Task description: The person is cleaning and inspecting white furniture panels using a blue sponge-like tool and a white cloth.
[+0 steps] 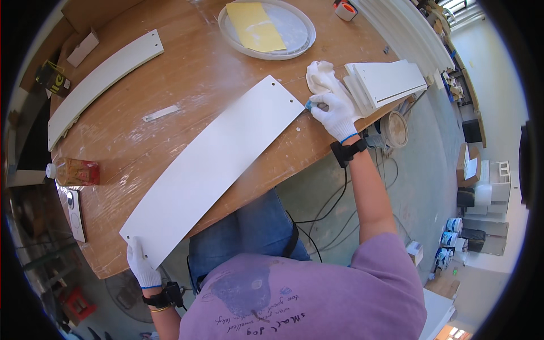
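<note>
Left hand grips one end of the white panel on the table; right hand pinches a blue piece. A round tray holds yellow paper; a bottle, reddish liquid (the shirt bears lettering).

Purple short-sleeved fabric shirt, dark printed graphic and lettering. Blue denim trousers. White knitted gloves with blue cuff edging. Black wristbands carrying box-shaped modules. Left wrist: thin gold-coloured bracelet.

The central panel was white, the worktop brown, the gloves blue-edged white, the shirt purple.
</note>
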A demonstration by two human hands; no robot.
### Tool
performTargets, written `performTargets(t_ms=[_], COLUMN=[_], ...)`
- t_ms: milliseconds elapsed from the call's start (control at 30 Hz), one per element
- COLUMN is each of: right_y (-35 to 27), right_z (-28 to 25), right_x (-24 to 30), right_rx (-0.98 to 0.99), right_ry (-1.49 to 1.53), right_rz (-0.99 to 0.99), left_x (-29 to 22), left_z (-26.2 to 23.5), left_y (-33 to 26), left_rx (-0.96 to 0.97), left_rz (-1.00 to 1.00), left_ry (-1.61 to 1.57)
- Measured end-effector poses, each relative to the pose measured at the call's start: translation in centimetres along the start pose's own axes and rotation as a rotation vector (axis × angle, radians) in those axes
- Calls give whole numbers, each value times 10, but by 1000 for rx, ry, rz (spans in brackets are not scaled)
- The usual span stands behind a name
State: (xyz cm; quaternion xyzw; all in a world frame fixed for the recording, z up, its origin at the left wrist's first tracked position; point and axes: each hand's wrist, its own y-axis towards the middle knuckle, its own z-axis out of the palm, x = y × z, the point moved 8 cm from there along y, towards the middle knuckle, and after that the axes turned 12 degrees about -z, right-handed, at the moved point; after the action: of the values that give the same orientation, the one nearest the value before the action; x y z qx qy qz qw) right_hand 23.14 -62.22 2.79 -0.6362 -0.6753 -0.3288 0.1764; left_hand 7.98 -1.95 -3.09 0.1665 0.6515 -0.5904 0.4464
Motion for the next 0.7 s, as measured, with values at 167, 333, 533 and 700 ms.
performTargets(t_ms=[167, 333, 533, 700], right_y=[-3, -2, 28, 134], right_z=[-1, -5, -10, -12], right_x=[5, 0, 14, 15], right_rx=[-48, -42, -148, -170], right_ry=[68, -12, 146, 16], right_rz=[17, -2, -93, -82], left_x=[-2, -4, 2, 0], left_z=[3, 9, -9, -2], left_y=[-2, -2, 6, 2], left_rx=[-18, -9, -14, -45], left_rz=[-7, -6, 20, 32], left_ry=[-18, -30, -4, -5])
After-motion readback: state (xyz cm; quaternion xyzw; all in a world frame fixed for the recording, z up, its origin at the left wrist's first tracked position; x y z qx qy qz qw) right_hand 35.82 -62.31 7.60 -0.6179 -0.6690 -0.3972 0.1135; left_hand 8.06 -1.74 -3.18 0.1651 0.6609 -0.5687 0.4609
